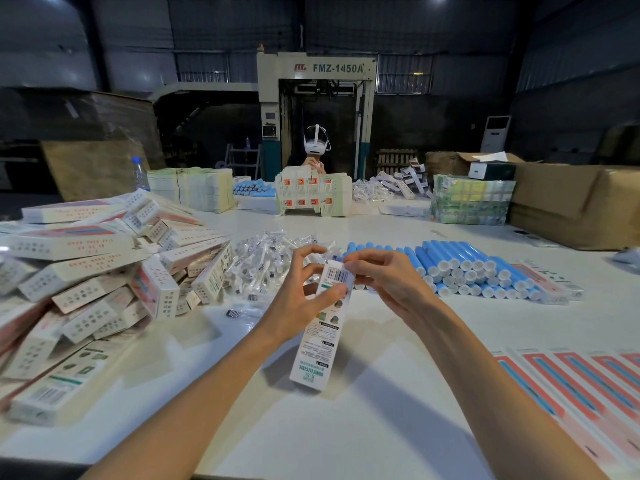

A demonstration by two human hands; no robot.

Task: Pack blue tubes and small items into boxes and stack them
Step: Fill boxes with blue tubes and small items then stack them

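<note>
Left hand [301,289] grips the box [318,341] around its upper part, thumb over the printed face and fingers curled behind. My right hand [384,282] is on the far end of that same box, fingertips pinching at the flap just above the barcode. So both hands are clamped on one box, held up off the desk [346,427]. Its long axis runs from near my chest away and slightly right, with the open end pointing at the stock ahead. Whether anything is inside yet, I can't tell from here.

Straight beyond that far end lie the blue tubes [467,268], stacked on their sides with white caps facing me. They're off to the right, so my right hand is clearly nearer. The bagged small items [263,261] sit just beyond my left fingers, which makes them the left hand's reach.

Further left is the heap of filled boxes [104,271], where I reckon this one goes once closed. Flat cartons [571,386] fan out at my right elbow.
</note>
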